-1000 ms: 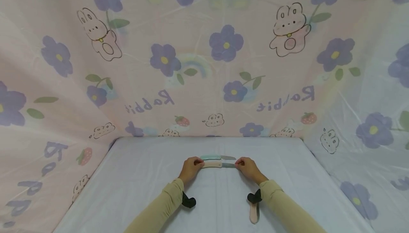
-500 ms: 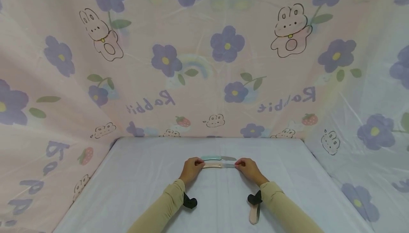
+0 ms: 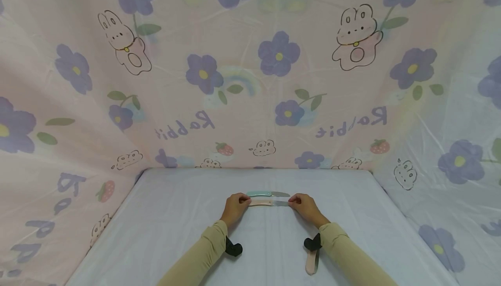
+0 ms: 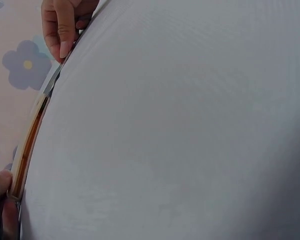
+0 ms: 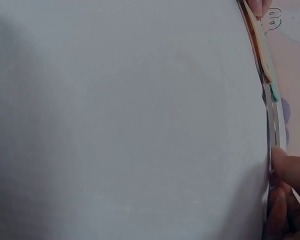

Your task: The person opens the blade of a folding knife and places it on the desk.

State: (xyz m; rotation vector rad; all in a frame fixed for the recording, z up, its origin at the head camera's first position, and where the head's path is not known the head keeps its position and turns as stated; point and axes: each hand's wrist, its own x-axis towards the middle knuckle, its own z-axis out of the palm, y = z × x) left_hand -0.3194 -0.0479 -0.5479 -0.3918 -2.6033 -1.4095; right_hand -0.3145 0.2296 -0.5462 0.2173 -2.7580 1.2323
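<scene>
A folding knife with a pale peach handle [image 3: 260, 203] is stretched out straight, its blade [image 3: 278, 203] pointing right. My left hand [image 3: 234, 208] pinches the handle's end between thumb and fingers. At the other end, my right hand [image 3: 305, 208] pinches the blade's tip, which the fingers hide. In the left wrist view the handle [image 4: 27, 150] shows its long orange-brown groove edge-on. Just beyond and parallel lies a second folding knife with a teal handle [image 3: 259, 194], also unfolded, its blade to the right.
A third peach-handled item [image 3: 311, 263] lies on the white-covered table [image 3: 270, 251] near my right wrist, partly hidden by the black wrist strap [image 3: 312, 242]. Patterned curtains with flowers and rabbits [image 3: 242, 103] stand at the back and both sides.
The peach-handled knife has rolled slightly about its length, so its handle looks narrower than a second ago. Both hands keep their pinch. The head view has shifted slightly.
</scene>
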